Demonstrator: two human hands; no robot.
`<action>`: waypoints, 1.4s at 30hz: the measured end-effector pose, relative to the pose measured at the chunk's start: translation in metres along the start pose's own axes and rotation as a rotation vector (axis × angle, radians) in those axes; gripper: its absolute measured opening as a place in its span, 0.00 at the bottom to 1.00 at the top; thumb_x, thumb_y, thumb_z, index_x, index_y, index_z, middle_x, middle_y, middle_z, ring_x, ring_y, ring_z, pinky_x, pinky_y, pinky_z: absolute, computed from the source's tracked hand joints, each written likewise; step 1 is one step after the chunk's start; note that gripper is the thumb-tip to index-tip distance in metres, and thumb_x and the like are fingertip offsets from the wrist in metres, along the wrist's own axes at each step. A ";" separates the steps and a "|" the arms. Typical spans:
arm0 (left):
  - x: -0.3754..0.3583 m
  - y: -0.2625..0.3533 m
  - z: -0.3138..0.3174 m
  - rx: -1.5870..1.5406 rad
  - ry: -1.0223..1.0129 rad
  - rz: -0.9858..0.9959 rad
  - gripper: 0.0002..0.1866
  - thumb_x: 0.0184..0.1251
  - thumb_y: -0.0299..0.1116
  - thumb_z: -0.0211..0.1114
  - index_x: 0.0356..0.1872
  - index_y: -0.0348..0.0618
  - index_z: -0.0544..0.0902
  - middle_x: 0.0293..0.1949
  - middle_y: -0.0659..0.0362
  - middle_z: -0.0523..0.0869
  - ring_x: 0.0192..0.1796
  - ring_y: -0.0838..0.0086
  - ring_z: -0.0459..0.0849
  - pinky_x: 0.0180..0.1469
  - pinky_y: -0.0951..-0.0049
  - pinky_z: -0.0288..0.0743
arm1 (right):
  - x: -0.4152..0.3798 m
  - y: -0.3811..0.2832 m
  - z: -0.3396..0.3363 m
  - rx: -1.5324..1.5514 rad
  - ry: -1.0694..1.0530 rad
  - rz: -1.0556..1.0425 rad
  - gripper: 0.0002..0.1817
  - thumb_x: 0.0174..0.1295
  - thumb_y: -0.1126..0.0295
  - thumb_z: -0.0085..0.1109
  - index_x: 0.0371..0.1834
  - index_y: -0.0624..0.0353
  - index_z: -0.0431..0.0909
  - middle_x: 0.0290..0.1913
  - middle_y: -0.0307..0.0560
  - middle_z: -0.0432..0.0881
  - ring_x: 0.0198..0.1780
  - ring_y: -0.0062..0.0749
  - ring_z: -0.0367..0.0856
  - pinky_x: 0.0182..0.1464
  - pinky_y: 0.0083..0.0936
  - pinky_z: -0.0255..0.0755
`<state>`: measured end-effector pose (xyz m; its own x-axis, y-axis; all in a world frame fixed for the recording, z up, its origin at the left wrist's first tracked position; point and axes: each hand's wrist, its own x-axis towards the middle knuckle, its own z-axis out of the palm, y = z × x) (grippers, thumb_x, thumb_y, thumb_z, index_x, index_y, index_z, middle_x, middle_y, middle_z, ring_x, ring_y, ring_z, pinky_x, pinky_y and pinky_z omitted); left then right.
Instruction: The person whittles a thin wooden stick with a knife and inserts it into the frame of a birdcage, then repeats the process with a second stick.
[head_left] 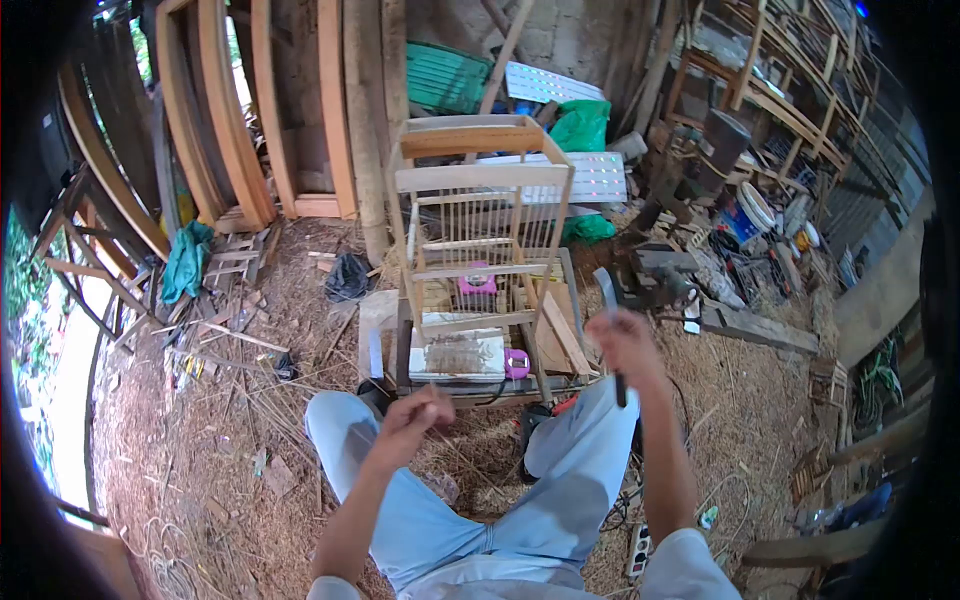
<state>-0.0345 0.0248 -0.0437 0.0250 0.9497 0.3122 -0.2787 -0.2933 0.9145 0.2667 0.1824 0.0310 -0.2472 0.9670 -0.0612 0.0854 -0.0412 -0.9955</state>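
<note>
Light blue trousers, bare forearms

Seated with knees bent, legs in light blue trousers, the person raises both bare forearms at centre frame. The left hand, lower centre, is curled with fingers pinched together. The right hand, slightly higher, is closed in a blurred fist.

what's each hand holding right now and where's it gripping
The right hand grips a dark, blade-like tool around its middle, both ends sticking out of the fist. The left hand is pinched shut; anything in it is too blurred to tell.
</note>
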 end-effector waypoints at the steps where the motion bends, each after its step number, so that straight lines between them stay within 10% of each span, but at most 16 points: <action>1: 0.007 -0.005 0.009 -0.029 0.078 -0.064 0.08 0.72 0.32 0.56 0.37 0.37 0.78 0.34 0.60 0.78 0.38 0.76 0.76 0.42 0.75 0.71 | -0.009 -0.002 0.023 -0.156 -0.027 0.066 0.05 0.60 0.74 0.60 0.37 0.56 0.84 0.28 0.31 0.79 0.27 0.12 0.71 0.27 0.15 0.65; 3: 0.024 -0.008 0.028 -0.049 0.165 -0.118 0.05 0.70 0.29 0.58 0.38 0.37 0.78 0.36 0.59 0.80 0.41 0.73 0.77 0.46 0.72 0.72 | -0.024 0.002 0.063 -0.137 -0.122 -0.066 0.08 0.62 0.70 0.63 0.41 0.60 0.83 0.33 0.33 0.81 0.37 0.16 0.76 0.42 0.18 0.69; 11: 0.048 -0.013 0.050 -0.358 0.380 -0.121 0.04 0.66 0.28 0.64 0.39 0.40 0.82 0.42 0.63 0.83 0.46 0.80 0.78 0.52 0.78 0.67 | -0.041 0.017 0.126 -0.088 -0.163 -0.031 0.10 0.63 0.68 0.62 0.45 0.61 0.82 0.29 0.33 0.77 0.22 0.12 0.65 0.24 0.17 0.59; 17: 0.038 -0.014 0.052 -0.304 0.430 -0.248 0.11 0.67 0.33 0.64 0.47 0.41 0.84 0.40 0.60 0.85 0.45 0.80 0.78 0.51 0.77 0.67 | -0.041 0.012 0.129 0.080 -0.086 0.073 0.07 0.63 0.70 0.60 0.39 0.63 0.81 0.30 0.37 0.81 0.26 0.17 0.75 0.30 0.17 0.67; 21: 0.012 0.050 0.067 0.578 0.094 -0.306 0.14 0.66 0.35 0.63 0.50 0.40 0.81 0.40 0.56 0.84 0.42 0.72 0.83 0.46 0.70 0.75 | -0.027 0.028 0.110 -0.078 0.002 -0.213 0.06 0.61 0.73 0.59 0.35 0.65 0.80 0.30 0.37 0.81 0.34 0.18 0.76 0.38 0.20 0.69; 23: -0.002 0.072 0.069 1.060 0.122 0.400 0.13 0.63 0.31 0.65 0.49 0.40 0.81 0.37 0.53 0.84 0.38 0.67 0.84 0.43 0.72 0.75 | -0.024 0.018 0.097 -0.108 -0.031 -0.220 0.06 0.61 0.73 0.58 0.34 0.65 0.80 0.29 0.36 0.80 0.33 0.17 0.75 0.38 0.19 0.69; 26: 0.016 0.103 0.057 1.577 0.297 0.414 0.11 0.62 0.25 0.64 0.46 0.38 0.82 0.34 0.53 0.84 0.35 0.64 0.84 0.39 0.73 0.75 | -0.022 0.000 0.085 -0.143 -0.028 -0.158 0.06 0.62 0.73 0.57 0.33 0.66 0.79 0.28 0.35 0.79 0.33 0.16 0.74 0.37 0.18 0.68; 29: 0.007 0.063 0.020 0.822 0.338 -0.108 0.08 0.62 0.23 0.64 0.42 0.38 0.83 0.32 0.53 0.84 0.35 0.65 0.84 0.38 0.73 0.74 | -0.019 -0.016 0.079 -0.148 -0.004 -0.196 0.08 0.63 0.71 0.56 0.33 0.66 0.79 0.26 0.33 0.77 0.31 0.14 0.72 0.34 0.17 0.66; 37: 0.001 0.047 0.029 0.880 0.283 0.042 0.05 0.63 0.25 0.64 0.38 0.38 0.83 0.32 0.54 0.85 0.31 0.71 0.82 0.35 0.75 0.73 | -0.017 -0.033 0.061 0.105 0.113 -0.131 0.16 0.70 0.56 0.51 0.41 0.60 0.77 0.19 0.29 0.65 0.16 0.11 0.61 0.16 0.11 0.51; 42: 0.005 0.045 0.037 0.793 0.298 0.010 0.05 0.64 0.25 0.63 0.38 0.38 0.83 0.32 0.56 0.87 0.30 0.76 0.81 0.34 0.76 0.72 | -0.047 -0.016 0.078 0.229 -0.337 0.147 0.20 0.74 0.56 0.42 0.59 0.55 0.74 0.22 0.32 0.69 0.18 0.13 0.62 0.18 0.13 0.54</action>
<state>-0.0111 0.0127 0.0084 -0.2589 0.9034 0.3419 0.4809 -0.1865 0.8567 0.2020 0.1185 0.0442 -0.5531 0.8121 -0.1859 -0.0638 -0.2638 -0.9625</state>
